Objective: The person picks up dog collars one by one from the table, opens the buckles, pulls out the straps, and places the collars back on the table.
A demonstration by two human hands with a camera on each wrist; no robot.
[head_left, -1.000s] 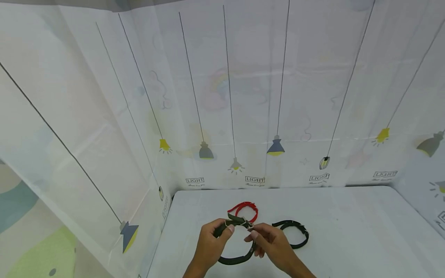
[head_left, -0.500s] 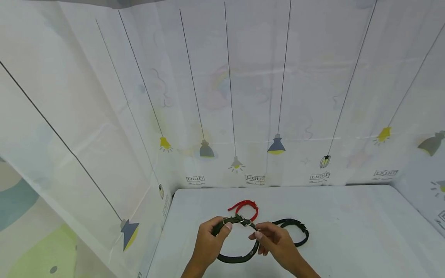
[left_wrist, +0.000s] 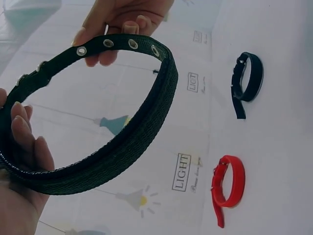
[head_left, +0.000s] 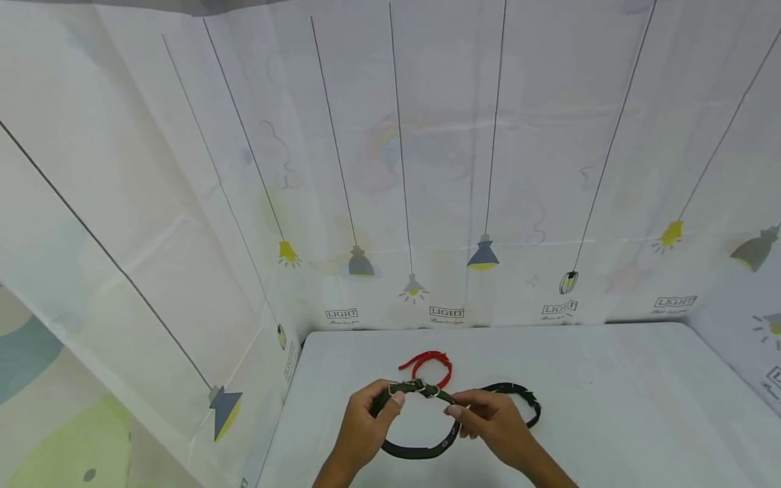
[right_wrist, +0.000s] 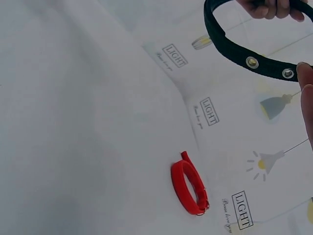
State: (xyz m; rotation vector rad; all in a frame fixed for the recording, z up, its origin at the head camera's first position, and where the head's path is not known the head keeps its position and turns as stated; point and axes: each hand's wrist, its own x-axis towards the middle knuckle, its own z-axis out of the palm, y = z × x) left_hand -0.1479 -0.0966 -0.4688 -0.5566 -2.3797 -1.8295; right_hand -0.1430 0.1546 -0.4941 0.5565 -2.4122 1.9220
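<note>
A dark green buckled collar (head_left: 421, 453) with metal eyelets forms a loop held up above the table between both hands. My left hand (head_left: 364, 423) grips its left side, thumb on top, near a metal ring. My right hand (head_left: 497, 423) pinches the strap on the right side, just past the buckle (head_left: 430, 391). In the left wrist view, the collar (left_wrist: 132, 132) shows several eyelets beside the right hand's fingers (left_wrist: 105, 58). In the right wrist view, the collar (right_wrist: 230, 49) is partly cut off, and a right fingertip touches it next to an eyelet.
A red collar (head_left: 432, 354) lies on the white table (head_left: 610, 407) behind the held one. A black collar (head_left: 518, 388) lies to the right, partly hidden by the right hand. A white sheet printed with lamps (head_left: 549, 169) hangs behind the table.
My right hand has shifted slightly right with the strap, and the loop looks wider. The strap end sticking out by the buckle has drawn in. The left hand stays nearly in place.
</note>
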